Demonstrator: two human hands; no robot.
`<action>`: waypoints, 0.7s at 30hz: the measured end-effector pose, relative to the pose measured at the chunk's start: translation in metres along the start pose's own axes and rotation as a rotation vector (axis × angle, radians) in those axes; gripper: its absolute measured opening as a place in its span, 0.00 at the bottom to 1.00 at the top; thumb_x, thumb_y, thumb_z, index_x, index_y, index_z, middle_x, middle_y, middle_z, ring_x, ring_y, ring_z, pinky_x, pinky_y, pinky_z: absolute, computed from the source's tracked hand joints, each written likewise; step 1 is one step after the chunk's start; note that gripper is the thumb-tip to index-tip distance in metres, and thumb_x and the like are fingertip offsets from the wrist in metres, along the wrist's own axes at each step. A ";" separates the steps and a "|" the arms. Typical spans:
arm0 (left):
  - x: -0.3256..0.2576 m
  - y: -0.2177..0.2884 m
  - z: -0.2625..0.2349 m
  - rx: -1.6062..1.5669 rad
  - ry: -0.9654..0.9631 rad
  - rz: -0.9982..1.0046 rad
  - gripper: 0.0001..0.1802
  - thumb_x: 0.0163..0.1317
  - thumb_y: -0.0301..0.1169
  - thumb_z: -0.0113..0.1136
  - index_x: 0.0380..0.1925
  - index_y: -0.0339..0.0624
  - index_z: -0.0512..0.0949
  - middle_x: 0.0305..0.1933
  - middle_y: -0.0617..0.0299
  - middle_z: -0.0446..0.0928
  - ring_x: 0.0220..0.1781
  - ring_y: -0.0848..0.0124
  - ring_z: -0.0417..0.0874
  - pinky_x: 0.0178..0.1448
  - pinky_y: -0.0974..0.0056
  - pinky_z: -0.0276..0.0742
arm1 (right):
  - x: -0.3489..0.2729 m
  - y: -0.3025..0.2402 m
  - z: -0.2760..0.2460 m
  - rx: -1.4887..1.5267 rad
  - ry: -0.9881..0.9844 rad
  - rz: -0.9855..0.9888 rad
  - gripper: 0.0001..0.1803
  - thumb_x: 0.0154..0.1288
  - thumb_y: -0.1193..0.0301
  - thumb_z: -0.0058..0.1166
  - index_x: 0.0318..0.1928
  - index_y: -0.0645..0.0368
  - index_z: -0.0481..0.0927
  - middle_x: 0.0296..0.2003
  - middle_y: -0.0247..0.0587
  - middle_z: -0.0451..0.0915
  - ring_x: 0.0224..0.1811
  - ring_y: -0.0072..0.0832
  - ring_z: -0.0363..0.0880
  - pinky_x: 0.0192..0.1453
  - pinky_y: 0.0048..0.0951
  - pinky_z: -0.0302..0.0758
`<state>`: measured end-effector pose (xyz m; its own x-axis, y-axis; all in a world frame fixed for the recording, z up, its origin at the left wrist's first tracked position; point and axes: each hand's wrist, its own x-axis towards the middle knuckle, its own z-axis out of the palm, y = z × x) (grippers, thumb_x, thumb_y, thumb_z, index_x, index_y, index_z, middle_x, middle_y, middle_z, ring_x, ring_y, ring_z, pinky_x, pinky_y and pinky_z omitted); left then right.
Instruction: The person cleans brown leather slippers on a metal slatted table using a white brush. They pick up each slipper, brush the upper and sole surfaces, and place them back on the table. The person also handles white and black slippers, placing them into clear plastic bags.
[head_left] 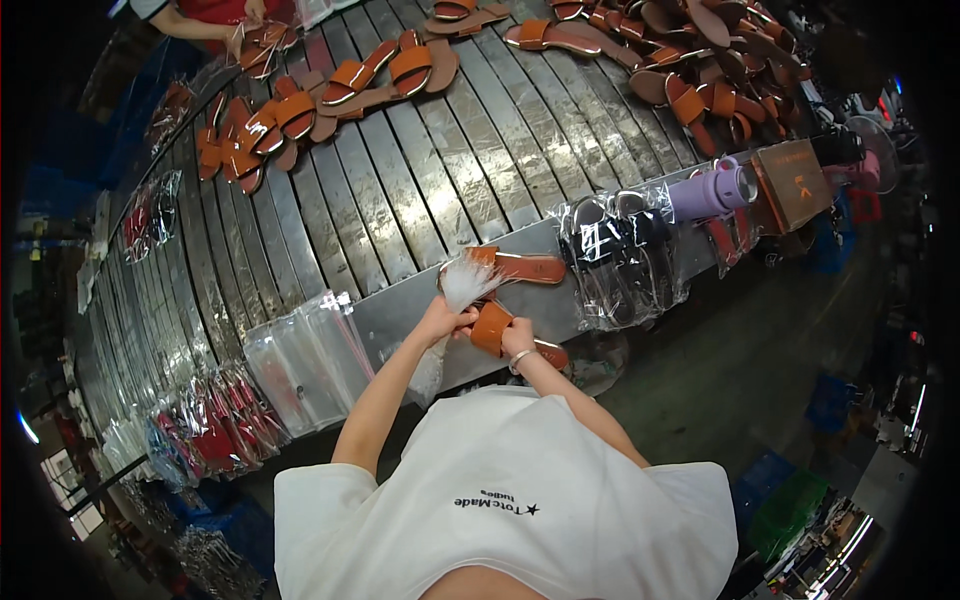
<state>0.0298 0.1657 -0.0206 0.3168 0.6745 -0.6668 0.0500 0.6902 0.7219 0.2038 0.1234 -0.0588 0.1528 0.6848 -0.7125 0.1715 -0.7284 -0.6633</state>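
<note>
My right hand (518,337) grips a tan slide sandal (489,327) with a wide strap, close to my body at the front edge of the metal ledge. My left hand (438,321) is closed beside the strap, with a white feathery tuft (468,283) rising from it; I cannot tell whether this is a brush or a bundle of fibres. Just beyond lies a second tan sandal (532,268) on the ledge, its strap partly covered by the tuft. Under my left wrist hangs some whitish, see-through material (428,372).
A slatted conveyor (400,180) carries scattered tan sandals (350,80) and a large sandal heap (700,60). Along the ledge are bagged black sandals (615,260), a purple bottle (705,192), a brown box (790,185) and clear bags (310,355). Another person's hands (240,35) work across the conveyor.
</note>
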 end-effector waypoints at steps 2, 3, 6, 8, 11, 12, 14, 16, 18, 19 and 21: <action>-0.001 -0.007 0.002 -0.016 0.036 -0.013 0.02 0.51 0.23 0.60 0.25 0.37 0.76 0.23 0.62 0.76 0.19 0.75 0.78 0.17 0.73 0.67 | -0.019 -0.023 -0.005 0.260 -0.089 0.078 0.05 0.52 0.81 0.47 0.27 0.69 0.77 0.16 0.37 0.73 0.13 0.21 0.68 0.14 0.26 0.60; 0.001 -0.009 0.002 -0.022 0.053 -0.018 0.02 0.51 0.23 0.59 0.25 0.37 0.76 0.22 0.62 0.76 0.19 0.75 0.77 0.17 0.73 0.66 | -0.027 -0.037 -0.006 0.392 -0.135 0.114 0.06 0.54 0.81 0.45 0.28 0.67 0.77 0.15 0.35 0.72 0.10 0.20 0.66 0.11 0.24 0.56; 0.002 -0.009 0.005 0.122 0.066 0.008 0.03 0.50 0.22 0.59 0.27 0.36 0.78 0.22 0.61 0.77 0.18 0.76 0.76 0.17 0.73 0.66 | -0.019 -0.026 -0.006 0.295 -0.101 0.109 0.07 0.54 0.83 0.44 0.29 0.66 0.77 0.16 0.34 0.72 0.09 0.18 0.63 0.10 0.23 0.53; 0.001 -0.004 0.009 0.085 0.050 0.018 0.06 0.47 0.22 0.61 0.28 0.34 0.79 0.22 0.61 0.77 0.20 0.77 0.77 0.18 0.72 0.66 | 0.006 0.018 0.009 0.260 -0.036 -0.005 0.06 0.54 0.82 0.44 0.27 0.66 0.75 0.15 0.33 0.70 0.09 0.18 0.63 0.10 0.23 0.53; 0.000 -0.016 0.003 0.014 0.111 -0.084 0.08 0.46 0.23 0.63 0.28 0.33 0.79 0.23 0.61 0.78 0.20 0.77 0.76 0.18 0.72 0.65 | -0.008 -0.007 0.001 0.173 -0.135 0.036 0.04 0.54 0.81 0.47 0.26 0.66 0.75 0.14 0.33 0.69 0.09 0.19 0.64 0.10 0.23 0.54; 0.002 -0.018 0.003 -0.004 0.106 -0.083 0.08 0.45 0.22 0.63 0.28 0.33 0.79 0.24 0.61 0.77 0.20 0.77 0.75 0.18 0.72 0.65 | -0.011 -0.011 -0.002 0.153 -0.151 0.040 0.03 0.54 0.81 0.48 0.26 0.66 0.75 0.14 0.33 0.69 0.09 0.19 0.64 0.10 0.24 0.54; 0.005 -0.018 0.004 -0.040 0.094 -0.077 0.08 0.45 0.21 0.63 0.28 0.33 0.78 0.25 0.62 0.76 0.20 0.78 0.74 0.18 0.73 0.64 | -0.009 -0.008 -0.002 0.128 -0.153 0.015 0.03 0.54 0.81 0.49 0.26 0.65 0.75 0.14 0.34 0.69 0.09 0.18 0.64 0.10 0.24 0.53; 0.005 -0.021 0.004 -0.043 0.125 -0.097 0.08 0.45 0.21 0.63 0.29 0.33 0.78 0.26 0.62 0.77 0.19 0.78 0.73 0.18 0.73 0.64 | -0.011 -0.012 -0.005 0.156 -0.183 0.096 0.02 0.54 0.80 0.50 0.27 0.65 0.76 0.14 0.34 0.69 0.10 0.18 0.64 0.11 0.24 0.53; 0.005 -0.023 0.006 -0.043 0.156 -0.102 0.08 0.45 0.22 0.64 0.28 0.33 0.79 0.24 0.63 0.76 0.18 0.78 0.72 0.18 0.73 0.63 | -0.010 -0.016 -0.006 0.194 -0.210 0.159 0.02 0.55 0.79 0.50 0.28 0.64 0.76 0.15 0.34 0.70 0.10 0.18 0.65 0.11 0.23 0.53; 0.005 -0.021 0.007 -0.037 0.168 -0.098 0.08 0.45 0.22 0.64 0.28 0.34 0.79 0.22 0.63 0.76 0.17 0.78 0.71 0.18 0.72 0.63 | -0.008 -0.016 -0.006 0.222 -0.217 0.182 0.03 0.55 0.79 0.50 0.29 0.64 0.76 0.16 0.35 0.71 0.10 0.18 0.65 0.10 0.22 0.54; 0.004 -0.019 0.009 0.021 0.194 -0.091 0.08 0.45 0.23 0.64 0.28 0.34 0.80 0.21 0.63 0.76 0.17 0.78 0.71 0.19 0.71 0.64 | -0.002 -0.008 -0.002 0.382 -0.245 0.298 0.04 0.54 0.77 0.52 0.31 0.63 0.77 0.17 0.36 0.73 0.10 0.20 0.66 0.11 0.23 0.56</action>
<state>0.0389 0.1531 -0.0354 0.1224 0.6487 -0.7511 0.0904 0.7464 0.6594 0.2045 0.1284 -0.0514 -0.0981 0.4558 -0.8847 -0.2180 -0.8772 -0.4277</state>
